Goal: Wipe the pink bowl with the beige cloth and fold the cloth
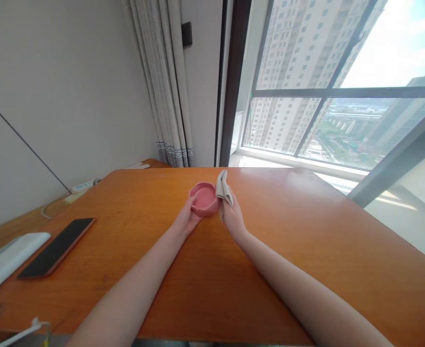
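Observation:
A round pink bowl (pixel 205 196) is tilted toward me above the middle of the table, its inside showing. My left hand (pixel 187 217) grips its lower left side, with the thumb over the rim and the other fingers mostly hidden underneath. At the bowl's right side, my right hand (pixel 233 216) is closed on a folded beige cloth (pixel 224 189). The cloth lies against the bowl's outer right wall or very near it. Part of it hangs down below the fingers.
On the wooden table (pixel 292 231), a dark flat tablet-like slab (pixel 58 248) with a reddish edge lies at left. Beside it is a white plastic object (pixel 15 258). A power strip (pixel 84 186) sits by the wall. Behind the table are a curtain (pixel 169 86) and a large window (pixel 328 91).

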`<state>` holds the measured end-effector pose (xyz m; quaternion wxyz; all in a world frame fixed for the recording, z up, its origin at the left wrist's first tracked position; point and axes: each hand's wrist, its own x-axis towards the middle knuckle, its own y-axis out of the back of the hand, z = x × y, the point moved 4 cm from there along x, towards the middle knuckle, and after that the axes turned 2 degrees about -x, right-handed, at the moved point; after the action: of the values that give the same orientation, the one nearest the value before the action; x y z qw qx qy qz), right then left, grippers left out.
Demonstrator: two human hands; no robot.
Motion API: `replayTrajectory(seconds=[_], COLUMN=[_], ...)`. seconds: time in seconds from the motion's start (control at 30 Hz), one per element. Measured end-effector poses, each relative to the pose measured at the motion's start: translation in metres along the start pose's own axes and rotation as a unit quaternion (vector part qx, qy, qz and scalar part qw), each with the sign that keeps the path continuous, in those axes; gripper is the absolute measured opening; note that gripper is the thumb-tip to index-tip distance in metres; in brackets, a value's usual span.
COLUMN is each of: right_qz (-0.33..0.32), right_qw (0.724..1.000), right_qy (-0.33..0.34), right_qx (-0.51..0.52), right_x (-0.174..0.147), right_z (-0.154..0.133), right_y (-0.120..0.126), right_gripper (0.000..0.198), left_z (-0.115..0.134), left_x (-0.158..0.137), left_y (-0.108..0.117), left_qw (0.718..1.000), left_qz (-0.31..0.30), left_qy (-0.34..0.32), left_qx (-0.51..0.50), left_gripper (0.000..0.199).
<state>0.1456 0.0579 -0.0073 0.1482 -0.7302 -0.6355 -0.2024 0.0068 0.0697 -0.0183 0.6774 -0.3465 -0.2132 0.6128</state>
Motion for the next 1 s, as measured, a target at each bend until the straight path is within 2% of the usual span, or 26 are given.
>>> replayTrajectory(seconds=[0.07, 0.13, 0.3, 0.47, 0.53, 0.63, 0.73, 0.8, 0.9, 1.0], right_qz=[0.026, 0.025, -0.038, -0.086, -0.066, 0.007, 0.052, 0.059, 0.064, 0.03], right_qw=[1.0, 0.999, 0.996, 0.992, 0.995, 0.999, 0.997, 0.995, 0.995, 1.0], right_qy=[-0.016, -0.028, -0.033, -0.05, -0.034, -0.024, -0.065, -0.083, -0.065, 0.0], right_qx=[0.007, 0.024, 0.073, 0.083, 0.068, 0.025, 0.009, 0.02, 0.029, -0.002], right_x=[0.001, 0.003, 0.012, 0.017, 0.012, -0.002, -0.015, -0.015, -0.003, 0.011], right_z=[0.0, -0.005, -0.016, -0.002, 0.001, 0.004, 0.012, 0.016, 0.012, 0.001], right_y=[0.002, 0.001, 0.002, 0.001, -0.001, -0.007, -0.016, -0.017, -0.006, 0.008], right_gripper=[0.048, 0.045, 0.04, 0.048, 0.051, 0.053, 0.058, 0.058, 0.051, 0.049], left_z=[-0.006, -0.008, -0.003, -0.005, -0.009, -0.016, -0.022, -0.021, -0.017, -0.01], left_x=[-0.004, -0.006, -0.006, -0.007, -0.006, -0.007, -0.009, -0.012, -0.014, -0.012], left_y=[-0.005, -0.006, -0.001, 0.001, -0.001, -0.005, -0.012, -0.015, -0.016, -0.009], left_qw=[0.998, 0.996, 0.994, 0.991, 0.995, 0.999, 0.999, 0.999, 0.999, 0.996], left_qz=[-0.045, -0.065, -0.062, -0.049, -0.015, 0.031, 0.028, 0.012, -0.015, 0.0], left_qy=[0.029, 0.053, 0.067, 0.09, 0.06, 0.006, -0.028, -0.051, -0.018, 0.047], left_qx=[0.02, 0.036, 0.059, 0.088, 0.073, 0.008, -0.021, -0.006, 0.034, 0.079], left_gripper=[0.041, 0.039, 0.045, 0.039, 0.035, 0.032, 0.034, 0.039, 0.041, 0.053])
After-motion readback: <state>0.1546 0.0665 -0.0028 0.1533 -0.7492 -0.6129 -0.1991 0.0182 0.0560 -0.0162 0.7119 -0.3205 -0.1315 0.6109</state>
